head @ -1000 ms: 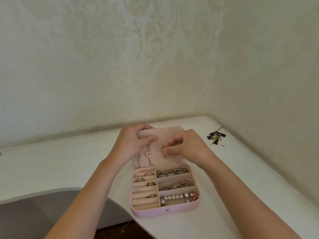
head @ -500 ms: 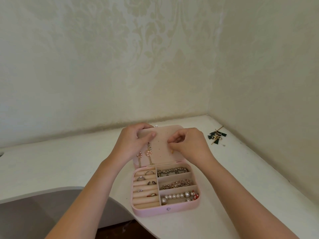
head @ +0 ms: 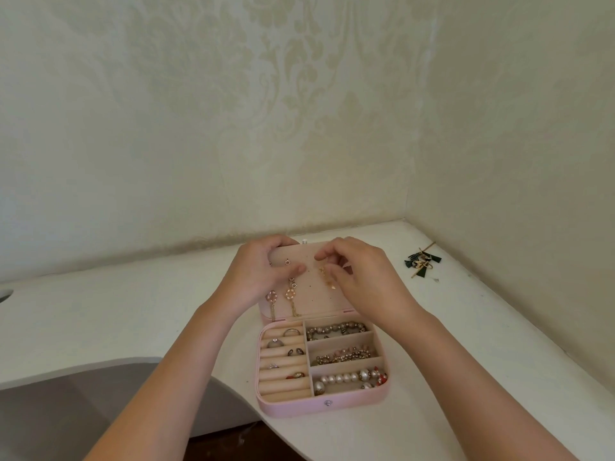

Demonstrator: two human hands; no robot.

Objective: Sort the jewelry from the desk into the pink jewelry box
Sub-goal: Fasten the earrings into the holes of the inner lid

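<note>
**Earring at the lid, box wide open**

Nearest the camera sits the pink jewelry box [head: 293, 407] on the white desk [head: 100, 311], its tray facing up. On the left side of the tray, rings [head: 275, 343] sit tucked into the padded rolls. On the right, three compartments each hold a bracelet, with the pearl bracelet [head: 346, 380] in the closest one.

Behind the tray the lid [head: 312, 296] stands raised and tilted back. A pair of pink drop earrings [head: 291, 294] hangs on its inner face.

Now the hands. The left hand [head: 259, 277] grips the lid's left side, fingers curled over the top edge and thumb pressed on the inner face. The right hand [head: 362, 277] is curled in tight, thumb and forefinger narrowed to a pinch at the top of a small gold earring [head: 327, 280] against the lid. The contact itself is tiny, so the pinch looks likely rather than certain.

Farther back, well apart on the right, dark green tassel earrings [head: 421, 262] lie on the desk near the patterned wall [head: 299, 111].
</note>
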